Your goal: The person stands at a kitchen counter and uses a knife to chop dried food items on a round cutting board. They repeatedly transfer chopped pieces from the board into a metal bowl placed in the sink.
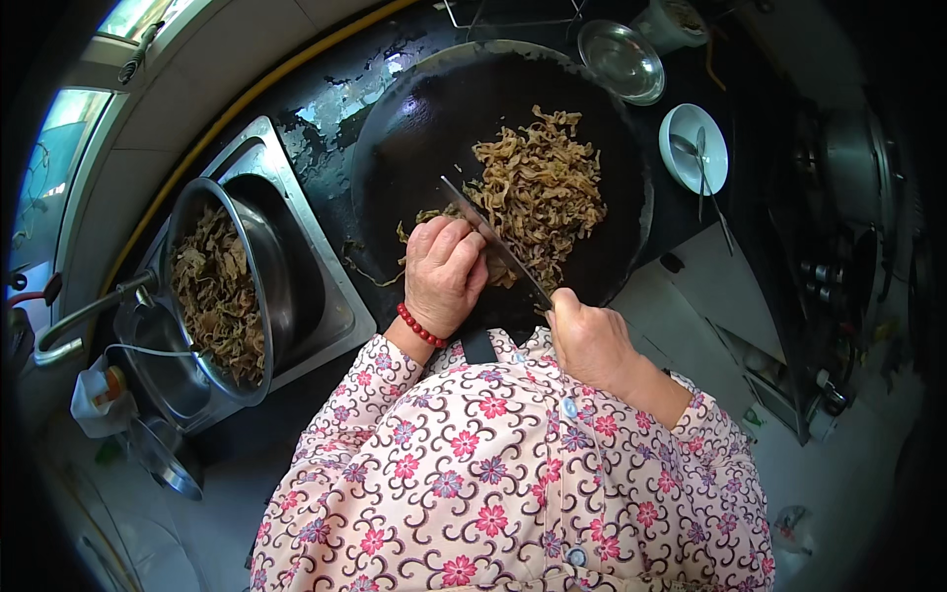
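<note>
My left hand [445, 270], with a red bead bracelet at the wrist, presses curled fingers on a bunch of limp, brownish-green leafy vegetables [503, 270]. My right hand [595, 337] grips the handle end of a kitchen knife [510, 255], whose blade lies slantwise just right of my left fingers. Beyond the blade a heap of chopped vegetables [544, 192] covers the right part of a large round dark board [422, 140]. A few strands trail off to the left of my left hand. The knife's handle is hidden in my fist.
At left, a steel basin [255, 296] of uncut leafy vegetables stands tilted over a steel sink [348, 318] with a faucet [74, 318]. At upper right are a clear glass bowl [621, 63], a plastic container [669, 26], and a white bowl [673, 166] with spoons.
</note>
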The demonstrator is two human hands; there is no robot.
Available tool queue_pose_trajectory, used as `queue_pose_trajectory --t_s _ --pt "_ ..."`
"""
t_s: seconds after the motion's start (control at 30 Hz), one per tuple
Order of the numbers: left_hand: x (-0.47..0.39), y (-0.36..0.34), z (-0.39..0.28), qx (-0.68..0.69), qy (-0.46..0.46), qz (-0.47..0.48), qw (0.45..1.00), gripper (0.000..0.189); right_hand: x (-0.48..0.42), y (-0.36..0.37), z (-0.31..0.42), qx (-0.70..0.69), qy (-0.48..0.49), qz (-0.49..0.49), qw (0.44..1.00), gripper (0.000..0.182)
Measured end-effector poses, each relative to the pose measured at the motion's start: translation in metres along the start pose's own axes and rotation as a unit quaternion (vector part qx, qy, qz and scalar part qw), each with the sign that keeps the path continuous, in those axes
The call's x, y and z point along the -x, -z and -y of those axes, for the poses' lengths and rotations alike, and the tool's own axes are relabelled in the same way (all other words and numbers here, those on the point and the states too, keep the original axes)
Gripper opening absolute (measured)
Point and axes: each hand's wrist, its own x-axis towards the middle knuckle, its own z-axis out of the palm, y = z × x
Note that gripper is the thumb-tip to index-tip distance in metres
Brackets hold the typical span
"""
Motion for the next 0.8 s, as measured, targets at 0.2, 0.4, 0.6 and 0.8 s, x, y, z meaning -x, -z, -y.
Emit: queue_pose_trajectory --t_s 0.2,0.4,0.6,0.8 --pt "0.0 -0.005 -0.001 0.007 0.0 0.015 1.0 0.025 -0.037 -0.007 0.007 -0.019 0.01 -0.004 1.0 0.011" --pt "0.0 0.0 -0.002 -0.052 -0.014 0.014 0.998 0.025 -0.066 -0.013 0.017 -0.001 0.011 -0.054 0.998 0.01" --pt "-0.011 0.015 0.004 -0.055 -0.005 0.03 0.998 0.02 -0.043 -0.007 0.003 0.024 -0.004 -0.001 1.0 0.012" --pt "-0.004 -0.004 0.001 0.013 0.037 -0.042 0.998 0.022 -0.024 -0.007 -0.007 -0.001 -0.022 -0.071 0.997 0.009"
